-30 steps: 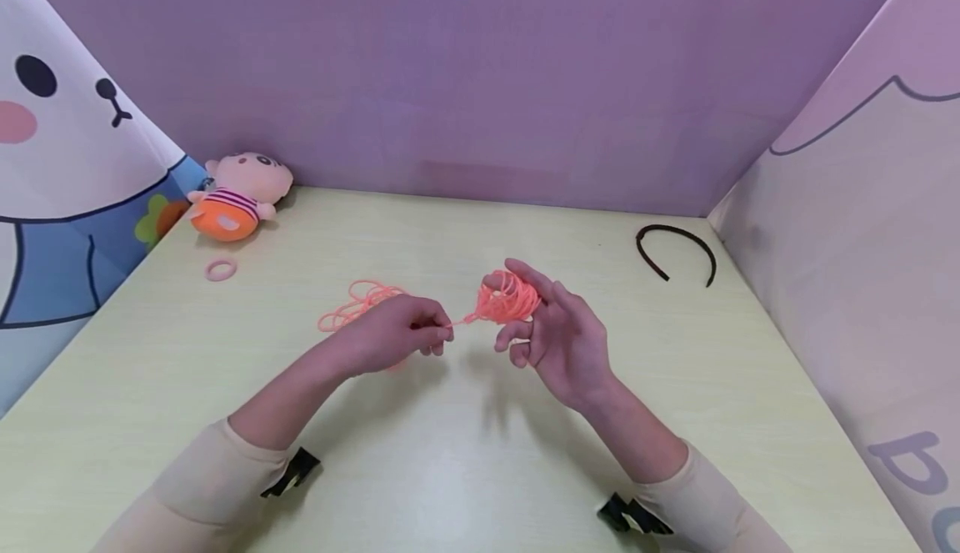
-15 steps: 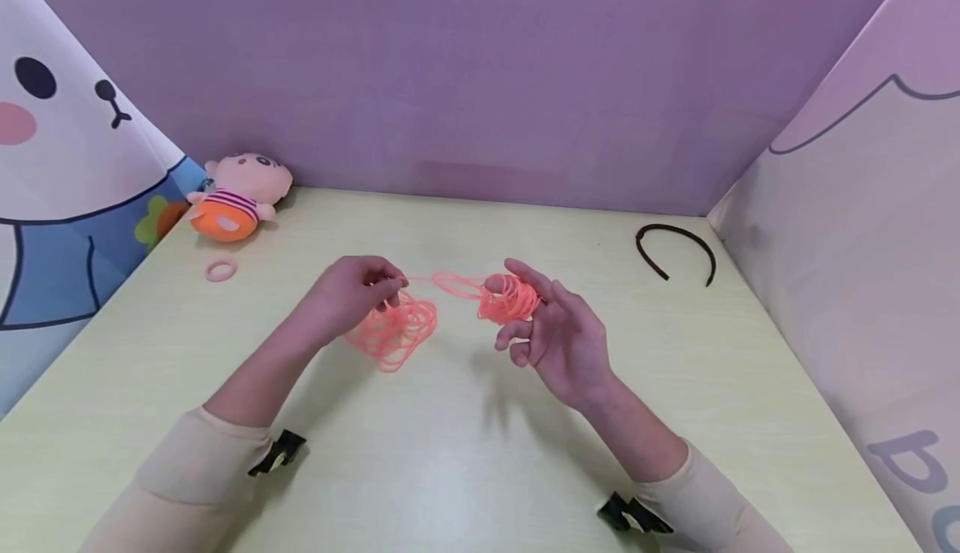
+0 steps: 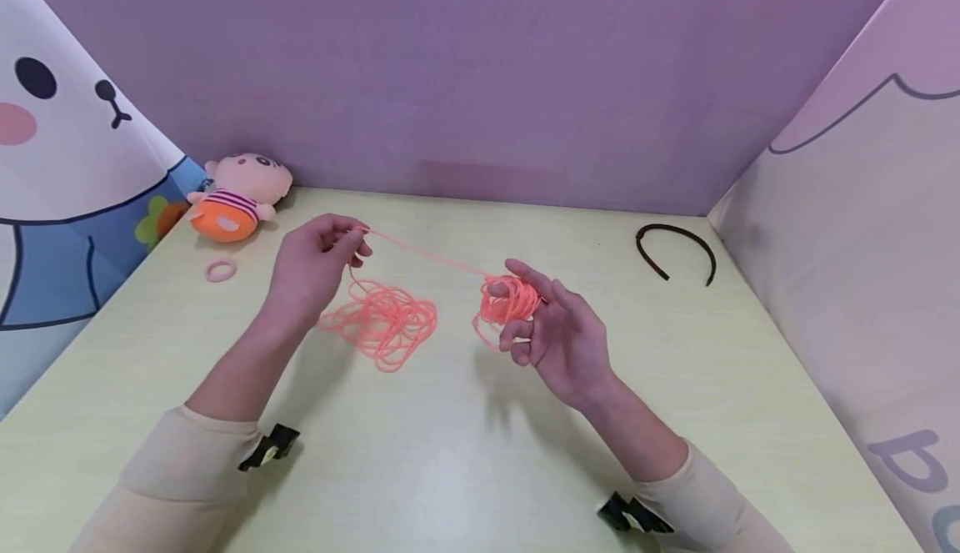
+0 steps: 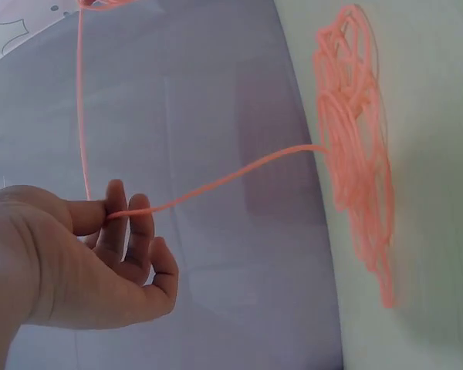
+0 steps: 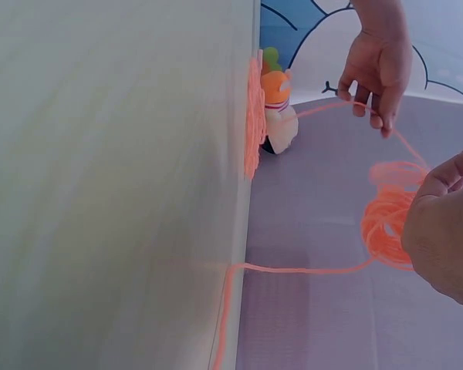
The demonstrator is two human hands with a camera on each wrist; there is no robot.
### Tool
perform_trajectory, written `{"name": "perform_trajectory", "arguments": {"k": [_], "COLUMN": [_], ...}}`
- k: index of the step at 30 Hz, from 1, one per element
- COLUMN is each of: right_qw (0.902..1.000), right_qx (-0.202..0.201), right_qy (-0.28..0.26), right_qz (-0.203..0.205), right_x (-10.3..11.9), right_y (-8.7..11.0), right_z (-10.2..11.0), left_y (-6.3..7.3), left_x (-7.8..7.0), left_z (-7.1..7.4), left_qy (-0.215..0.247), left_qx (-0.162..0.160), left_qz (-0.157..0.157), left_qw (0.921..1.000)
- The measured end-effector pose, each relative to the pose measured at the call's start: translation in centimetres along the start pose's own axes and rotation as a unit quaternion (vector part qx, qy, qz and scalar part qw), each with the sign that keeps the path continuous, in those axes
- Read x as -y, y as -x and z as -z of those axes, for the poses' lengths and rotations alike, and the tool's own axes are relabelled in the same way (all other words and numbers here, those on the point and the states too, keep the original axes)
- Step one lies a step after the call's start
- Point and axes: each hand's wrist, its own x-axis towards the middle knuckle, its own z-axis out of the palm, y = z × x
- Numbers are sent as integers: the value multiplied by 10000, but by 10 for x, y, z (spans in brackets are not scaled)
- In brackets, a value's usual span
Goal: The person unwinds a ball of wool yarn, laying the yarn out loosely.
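Note:
My left hand (image 3: pixel 311 261) pinches a strand of coral-orange cord between thumb and fingertips, raised over the table's left side. From there a taut length runs to a wound coil (image 3: pixel 510 299) of the same cord. The coil sits around the fingers of my right hand (image 3: pixel 566 340), whose lower fingers curl in below it. A loose loop hangs under the coil. Beneath the left hand lies a tangled pile of cord (image 4: pixel 347 146) on the table, joined to the pinched strand. In the right wrist view the coil (image 5: pixel 386 223) shows beside the right hand.
A plush doll (image 3: pixel 236 198) in orange pants lies at the back left, with a pink ring (image 3: pixel 221 270) in front of it. A black headband (image 3: pixel 678 240) lies at the back right. A purple panel (image 3: pixel 480 77) stands behind the pale table (image 3: pixel 450 470).
My left hand has moved left and away from the body, drawing the cord out into a long taut line. The right hand has hardly moved. The pile on the table now shows fully.

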Motion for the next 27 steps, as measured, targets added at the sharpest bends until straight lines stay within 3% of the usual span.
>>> {"name": "perform_trajectory", "arguments": {"k": [4,10,13,15,18,22,27], "right_qw": [10000,10000,10000,10000,9999,9999,9990], "right_qx": [-22,-70,-73,-82,-81,-32,265], "right_qy": [-13,-37,-42,-25,8,73,178], "right_qz": [9,-5,-13,-29,-69,-142,-304], "right_x": [0,0,1,1,1,1,1], "right_y": [-1,-1,-1,0,0,1,1], "right_z": [0,-1,-1,-1,-2,-1,-2], "left_y": [-2,-6,-7,-6,-4,4,21], "left_x": [0,3,5,7,8,3,-4], "left_z": [6,14,15,13,6,-12,-38], "left_qy": [179,124,102,-62,-500,-986,-732], "left_qx": [-367,-545,-554,-378,262,1140,1690], "left_qz": [138,517,530,379,-24,-541,-1036], "left_qw": [9991,9971,9970,9985,9984,9871,9774]}}
